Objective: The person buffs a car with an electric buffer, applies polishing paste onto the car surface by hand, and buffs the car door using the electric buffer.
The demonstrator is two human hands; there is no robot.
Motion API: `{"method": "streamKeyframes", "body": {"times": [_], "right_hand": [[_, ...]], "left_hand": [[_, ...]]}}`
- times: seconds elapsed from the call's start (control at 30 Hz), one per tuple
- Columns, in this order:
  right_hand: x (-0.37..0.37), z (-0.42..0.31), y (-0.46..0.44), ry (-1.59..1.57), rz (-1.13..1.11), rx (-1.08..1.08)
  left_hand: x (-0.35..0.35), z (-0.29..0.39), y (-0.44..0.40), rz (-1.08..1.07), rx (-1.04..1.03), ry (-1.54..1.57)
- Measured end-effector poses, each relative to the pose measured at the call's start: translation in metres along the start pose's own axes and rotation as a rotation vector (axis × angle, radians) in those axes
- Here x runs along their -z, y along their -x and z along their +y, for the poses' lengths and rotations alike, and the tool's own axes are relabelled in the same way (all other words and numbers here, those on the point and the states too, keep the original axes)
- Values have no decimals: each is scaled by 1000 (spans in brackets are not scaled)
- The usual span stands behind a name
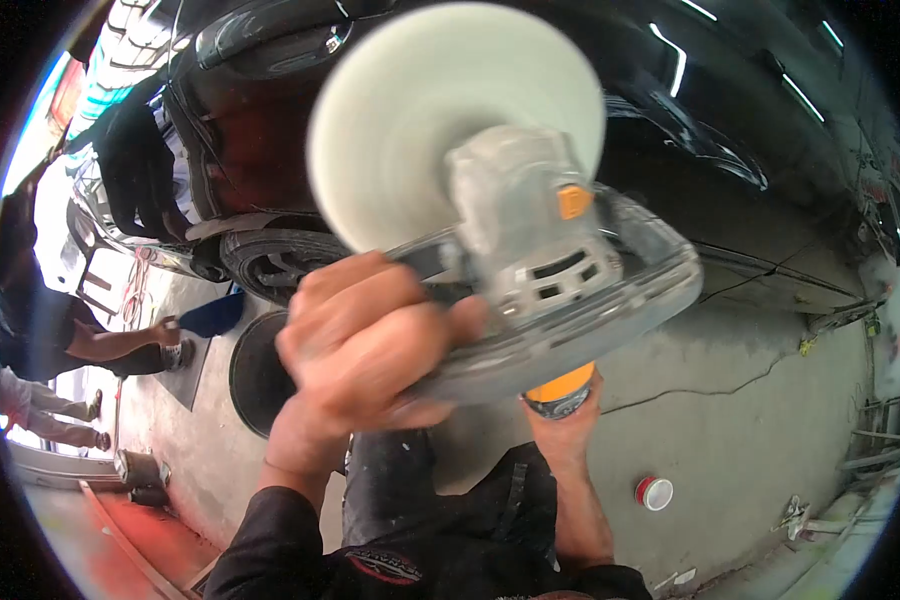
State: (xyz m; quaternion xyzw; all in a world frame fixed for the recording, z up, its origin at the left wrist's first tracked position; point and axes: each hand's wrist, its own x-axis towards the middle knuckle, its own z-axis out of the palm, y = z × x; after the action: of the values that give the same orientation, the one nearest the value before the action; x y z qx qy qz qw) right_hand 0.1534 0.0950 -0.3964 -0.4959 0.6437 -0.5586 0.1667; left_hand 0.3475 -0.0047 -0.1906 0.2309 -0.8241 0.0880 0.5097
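Note:
A polisher (525, 215) with a grey, dust-smeared housing and an orange button fills the middle of the view. Its round off-white pad (380, 130) looks blurred and is in front of the glossy black car (680, 140); whether it touches the panel I cannot tell. My left hand (370, 335) is wrapped round the loop handle at the left. Lower down, my right hand (565, 415) grips the polisher's yellow and black rear body, partly hidden behind the handle.
A cord (700, 390) runs over the concrete floor to the right. A red and white tin (654, 493) stands there. At left are a black round bin (260, 370), a car wheel (280, 262) and another person's arm (120, 342) beside a blue object (213, 315).

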Motion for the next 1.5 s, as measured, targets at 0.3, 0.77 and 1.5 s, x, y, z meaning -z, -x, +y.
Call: {"method": "streamKeyframes", "body": {"times": [0.3, 0.77, 1.5], "right_hand": [[71, 58, 1, -167, 352, -168], [77, -4, -1, 43, 209, -90], [141, -123, -49, 482, 196, 189]], "left_hand": [[-145, 82, -80, 15, -297, 325], [-86, 34, -43, 248, -189, 206], [-55, -5, -51, 641, 117, 400]]}}
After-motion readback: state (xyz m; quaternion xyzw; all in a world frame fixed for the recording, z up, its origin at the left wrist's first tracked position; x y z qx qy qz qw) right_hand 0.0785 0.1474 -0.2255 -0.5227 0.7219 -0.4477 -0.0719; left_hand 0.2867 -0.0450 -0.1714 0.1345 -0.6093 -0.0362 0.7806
